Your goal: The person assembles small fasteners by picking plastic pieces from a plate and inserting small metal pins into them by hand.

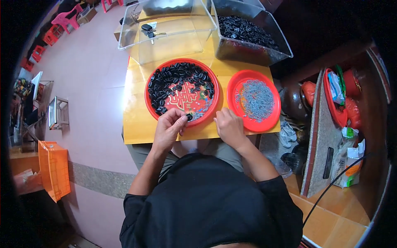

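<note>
My left hand [168, 126] is at the near rim of the left red tray [147, 97], pinching a small black oval piece [189, 117] between thumb and finger. Many similar black pieces [165, 78] are heaped along the tray's far and left sides, and a few small silver bits lie near its front right. My right hand [230, 127] hovers between the two trays, by the near left rim of the right red tray [271, 125]. Its fingers are curled together; whatever they may hold is hidden. Small silver pin-like metal pieces [258, 99] fill that tray's middle.
On the yellow table [136, 132], a clear bin [169, 39] at the back left has keys [149, 32] in it. A second clear bin [248, 53] at the back right holds many black pieces. An orange crate [53, 169] and a metal stool [58, 112] stand left.
</note>
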A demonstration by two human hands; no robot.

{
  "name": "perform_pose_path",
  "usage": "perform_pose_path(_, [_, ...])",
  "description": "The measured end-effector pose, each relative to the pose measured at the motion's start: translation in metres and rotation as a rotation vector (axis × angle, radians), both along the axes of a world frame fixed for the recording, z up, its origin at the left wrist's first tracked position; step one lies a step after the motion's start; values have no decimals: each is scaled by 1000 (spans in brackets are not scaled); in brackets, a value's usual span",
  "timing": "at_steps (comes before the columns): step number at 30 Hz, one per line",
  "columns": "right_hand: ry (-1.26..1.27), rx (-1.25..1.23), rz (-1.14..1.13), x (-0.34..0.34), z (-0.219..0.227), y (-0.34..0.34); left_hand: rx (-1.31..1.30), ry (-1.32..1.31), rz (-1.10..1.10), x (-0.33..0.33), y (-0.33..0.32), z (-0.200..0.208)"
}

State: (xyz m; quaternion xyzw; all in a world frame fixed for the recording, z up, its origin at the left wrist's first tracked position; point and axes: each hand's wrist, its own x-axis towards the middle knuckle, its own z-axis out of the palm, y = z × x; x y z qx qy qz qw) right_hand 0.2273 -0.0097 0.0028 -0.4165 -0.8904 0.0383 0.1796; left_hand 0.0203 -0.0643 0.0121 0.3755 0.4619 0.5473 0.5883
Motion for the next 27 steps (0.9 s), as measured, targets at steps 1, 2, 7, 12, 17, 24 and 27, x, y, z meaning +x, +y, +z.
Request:
perform_pose_path(1, [7, 2, 2, -4, -4, 2, -6, -24, 3, 1, -1, 2])
perform_pose_path(2, [-61, 25, -15, -7, -10, 4, 1, -64, -18, 0, -1, 1])
perform_pose_path(7, [-197, 72, -41, -11, -13, 13, -40, -126, -5, 0, -5, -5])
perform_pose_path(12, [-275, 33, -49, -13, -9, 16, -56, -176, -9, 0, -5, -6])
perform_pose_path(17, [-229, -43, 19, -5, -10, 8, -78, -187, -7, -3, -6, -7])
perform_pose_path(24, [-46, -173, -30, 4, 16, -7, -152, -305, -25, -8, -8, -12])
perform_pose_path(27, [113, -317, 8, 5, 32, -6, -86, -275, -12, -4, -9, -15])
